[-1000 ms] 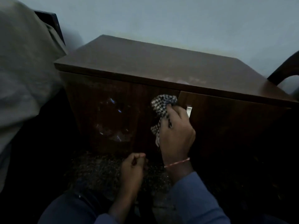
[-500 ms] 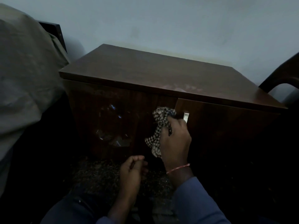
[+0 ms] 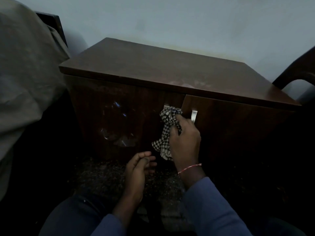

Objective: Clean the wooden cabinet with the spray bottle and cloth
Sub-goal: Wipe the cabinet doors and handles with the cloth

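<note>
A dark wooden cabinet with two front doors stands against the wall. My right hand grips a bunched black-and-white checked cloth and holds it against the front where the two doors meet, just below the left metal handle. The right metal handle shows beside my knuckles. My left hand hangs low in front of the cabinet with its fingers loosely curled and holds nothing. Wet glints shine on the left door. No spray bottle is in view.
Grey fabric drapes over furniture at the left, close to the cabinet's side. A dark chair arm curves in at the right. A speckled floor lies below the cabinet. My knees fill the bottom.
My right hand has slid the cloth down the door seam, uncovering the left handle. The view has tilted up a little. My left hand stays low, fingers slightly looser.
</note>
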Demonstrator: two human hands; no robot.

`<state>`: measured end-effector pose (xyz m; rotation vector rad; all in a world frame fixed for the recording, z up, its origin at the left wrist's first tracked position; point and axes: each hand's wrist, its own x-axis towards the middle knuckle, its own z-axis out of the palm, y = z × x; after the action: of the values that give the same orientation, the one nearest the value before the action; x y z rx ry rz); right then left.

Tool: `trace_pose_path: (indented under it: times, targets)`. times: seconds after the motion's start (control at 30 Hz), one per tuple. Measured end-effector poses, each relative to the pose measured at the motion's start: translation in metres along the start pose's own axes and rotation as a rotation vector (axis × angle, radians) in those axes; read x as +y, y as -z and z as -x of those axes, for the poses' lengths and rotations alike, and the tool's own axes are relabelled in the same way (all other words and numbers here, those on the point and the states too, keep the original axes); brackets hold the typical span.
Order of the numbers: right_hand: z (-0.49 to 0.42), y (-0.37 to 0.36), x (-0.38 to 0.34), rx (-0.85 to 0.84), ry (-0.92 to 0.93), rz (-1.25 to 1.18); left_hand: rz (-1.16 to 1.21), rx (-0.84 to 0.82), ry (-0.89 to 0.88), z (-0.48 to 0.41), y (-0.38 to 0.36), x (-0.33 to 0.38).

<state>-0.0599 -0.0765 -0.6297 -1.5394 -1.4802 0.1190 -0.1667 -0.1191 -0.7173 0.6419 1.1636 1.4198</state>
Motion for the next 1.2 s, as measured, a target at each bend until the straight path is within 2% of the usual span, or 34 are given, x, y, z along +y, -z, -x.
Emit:
trace_pose_path:
  times: [0.1, 0.13, 0.2, 0.27, 0.3, 0.4, 0.5, 0.63, 0.7, 0.77, 0.83, 0.93, 1.0, 1.07, 1.13, 1.2]
  targets:
    - [0.01, 0.002, 0.009, -0.19, -0.08, 0.054, -0.005, -0.019, -0.001, 0.006, 0.002, 0.0]
    - [0.013, 0.005, 0.006, -0.164, -0.092, 0.007, -0.003, -0.02, -0.002, 0.006, 0.003, 0.0]
    - [0.01, 0.011, -0.006, 0.001, -0.086, -0.137, 0.016, -0.029, 0.007, 0.003, 0.003, 0.002]
    - [-0.004, 0.016, -0.021, 0.166, 0.001, -0.198, 0.066, -0.054, 0.035, -0.006, 0.001, 0.006]
    - [-0.009, 0.014, -0.025, 0.186, 0.051, -0.171, 0.09, -0.07, 0.058, -0.009, 0.001, 0.007]
    - [-0.007, 0.001, -0.023, 0.119, 0.076, -0.075, 0.13, -0.081, 0.06, -0.022, 0.003, 0.014]
    - [0.0, -0.004, -0.014, 0.057, -0.02, -0.152, 0.128, -0.085, 0.036, -0.025, 0.006, 0.014]
    - [0.001, 0.006, 0.002, -0.2, -0.186, -0.094, 0.098, -0.082, 0.024, -0.019, 0.004, 0.012]
    - [0.007, 0.016, 0.0, -0.17, -0.242, -0.166, 0.098, -0.082, 0.019, -0.018, 0.005, 0.012]
    - [0.009, 0.027, -0.015, -0.012, -0.152, -0.271, 0.116, -0.059, 0.004, -0.019, 0.008, 0.013]
    - [0.008, 0.028, -0.035, 0.057, 0.035, -0.288, 0.132, -0.03, -0.008, -0.02, 0.009, 0.012]
    - [0.008, 0.006, -0.044, 0.088, 0.243, -0.094, 0.137, -0.03, -0.021, -0.02, 0.009, 0.013]
    - [0.01, -0.015, -0.033, 0.092, 0.23, 0.043, 0.142, -0.03, -0.023, -0.02, 0.01, 0.015]
    - [0.02, -0.034, -0.023, 0.016, 0.145, 0.123, 0.174, -0.038, -0.026, -0.021, 0.011, 0.019]
    - [0.031, -0.047, -0.017, -0.133, 0.057, 0.158, 0.164, -0.055, -0.035, -0.021, 0.012, 0.02]
    - [0.04, -0.05, -0.013, -0.245, 0.002, 0.106, 0.162, -0.048, -0.047, -0.019, 0.014, 0.018]
